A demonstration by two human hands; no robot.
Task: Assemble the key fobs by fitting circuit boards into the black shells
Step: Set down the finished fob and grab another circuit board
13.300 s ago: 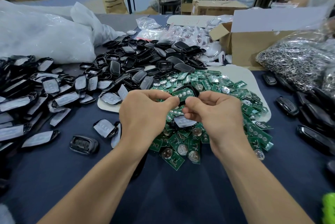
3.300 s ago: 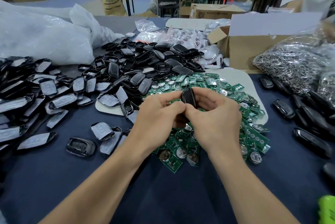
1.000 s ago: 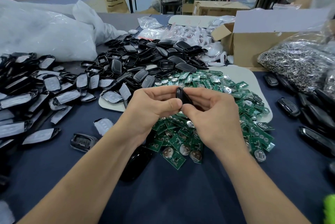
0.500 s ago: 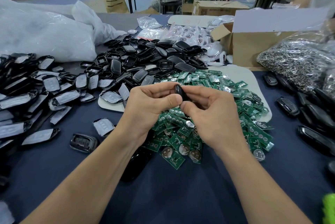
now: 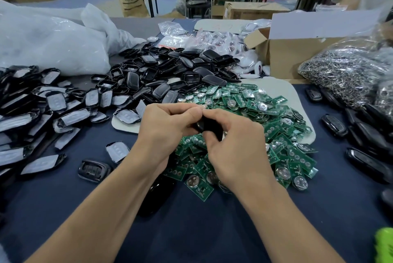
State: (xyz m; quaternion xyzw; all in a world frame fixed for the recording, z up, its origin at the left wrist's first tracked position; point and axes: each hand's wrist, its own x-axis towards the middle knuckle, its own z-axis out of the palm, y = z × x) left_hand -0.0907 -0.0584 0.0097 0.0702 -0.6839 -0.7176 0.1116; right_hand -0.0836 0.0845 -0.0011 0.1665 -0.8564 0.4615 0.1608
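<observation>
Both hands meet over a heap of green circuit boards [image 5: 255, 113]. My left hand [image 5: 168, 128] and my right hand [image 5: 234, 147] both grip one black key fob shell [image 5: 207, 125] between them, fingers curled round it. Most of the shell is hidden by the fingers, and I cannot see whether a board sits inside it. A pile of empty black shells [image 5: 170, 71] lies behind the boards. Shell halves with white film [image 5: 53, 109] cover the left side of the table.
Closed black fobs [image 5: 361, 135] lie at the right, one black shell [image 5: 93, 170] at the left front, another under my left forearm [image 5: 157, 194]. A bag of metal rings [image 5: 348, 71], a cardboard box [image 5: 297, 50] and white plastic bags [image 5: 53, 43] stand behind. A green object [image 5: 383, 245] sits bottom right.
Both hands have lowered a little and closed tighter round the black shell, which now shows less between the fingers than half a second ago.
</observation>
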